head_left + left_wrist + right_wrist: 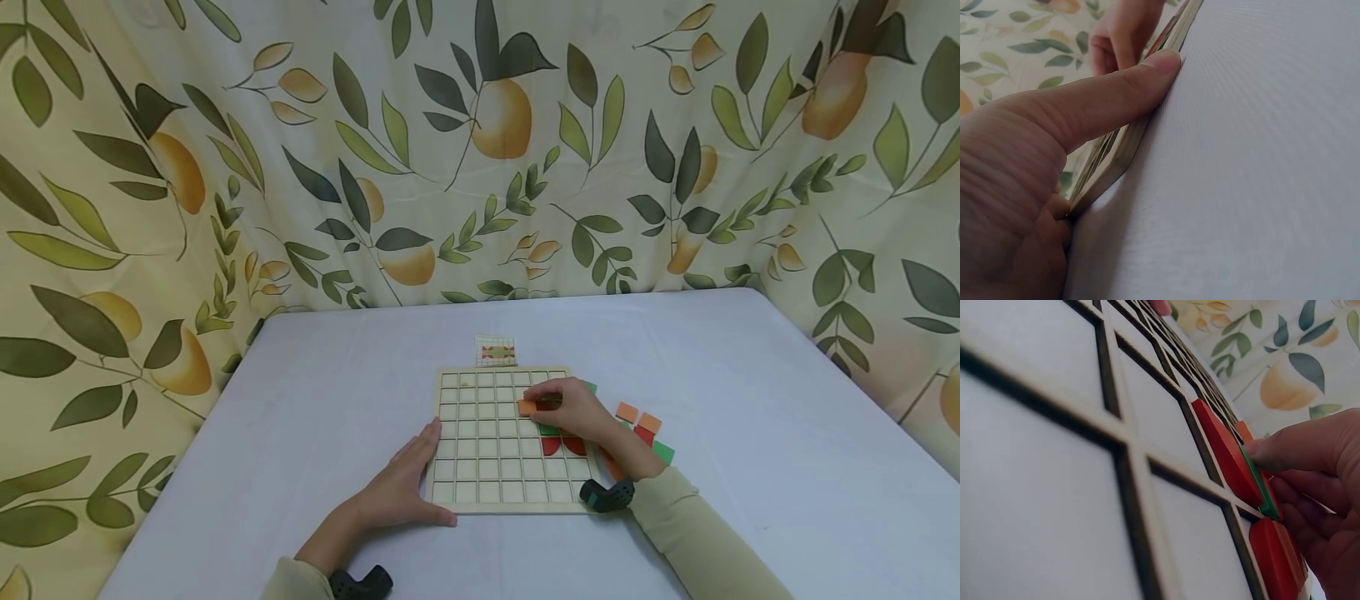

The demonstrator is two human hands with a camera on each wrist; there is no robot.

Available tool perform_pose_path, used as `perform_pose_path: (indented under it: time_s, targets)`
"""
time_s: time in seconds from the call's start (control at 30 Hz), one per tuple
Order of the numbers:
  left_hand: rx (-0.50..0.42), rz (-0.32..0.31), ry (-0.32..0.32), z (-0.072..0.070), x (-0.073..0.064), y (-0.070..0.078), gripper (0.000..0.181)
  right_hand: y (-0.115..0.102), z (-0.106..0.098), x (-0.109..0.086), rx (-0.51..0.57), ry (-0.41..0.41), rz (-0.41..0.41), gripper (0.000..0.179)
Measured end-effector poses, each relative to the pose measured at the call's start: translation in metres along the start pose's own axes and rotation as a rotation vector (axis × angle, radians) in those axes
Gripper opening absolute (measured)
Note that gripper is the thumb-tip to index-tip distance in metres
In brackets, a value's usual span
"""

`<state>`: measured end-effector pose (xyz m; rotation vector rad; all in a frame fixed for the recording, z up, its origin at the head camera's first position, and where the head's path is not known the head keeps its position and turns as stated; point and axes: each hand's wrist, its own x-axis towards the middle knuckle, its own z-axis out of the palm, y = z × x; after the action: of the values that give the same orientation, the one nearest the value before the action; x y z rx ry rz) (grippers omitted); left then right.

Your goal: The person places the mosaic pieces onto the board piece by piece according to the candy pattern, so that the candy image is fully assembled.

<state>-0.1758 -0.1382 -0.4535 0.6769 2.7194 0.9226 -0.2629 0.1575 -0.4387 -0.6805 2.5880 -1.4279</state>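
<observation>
A pale wooden grid board (472, 429) lies on the white table. My left hand (397, 483) rests at its near left corner, fingers straight along the left side and thumb along the front edge. In the left wrist view the thumb (1116, 94) presses on the board's rim. Over the board's right half, my right hand (573, 408) pinches a small orange tile (527, 407) between thumb and fingers. Just below that hand sit a green piece (550, 430) and red round-edged pieces (551, 447) in grid cells. The right wrist view shows the red piece (1229, 456) upright in its cell.
Loose orange (627, 412), red and green tiles (663, 452) lie right of the board, partly behind my right forearm. A small pattern card (496, 352) stands behind the board's far edge. A leaf-and-fruit patterned curtain (465, 208) hangs behind the table.
</observation>
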Motion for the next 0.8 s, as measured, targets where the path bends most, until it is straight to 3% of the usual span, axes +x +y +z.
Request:
perform_pose_path:
  time_s: [0.4,0.8]
  targets:
    - [-0.006,0.001,0.001,0.0005,-0.0001,0.0002,0.13,0.0004,0.0034,0.0022,0.004,0.016,0.1,0.03]
    - [0.001,-0.001,0.009,0.0011,0.0,-0.0001,0.131,-0.0008,0.0052,-0.0002,-0.01,0.037,0.06,0.03]
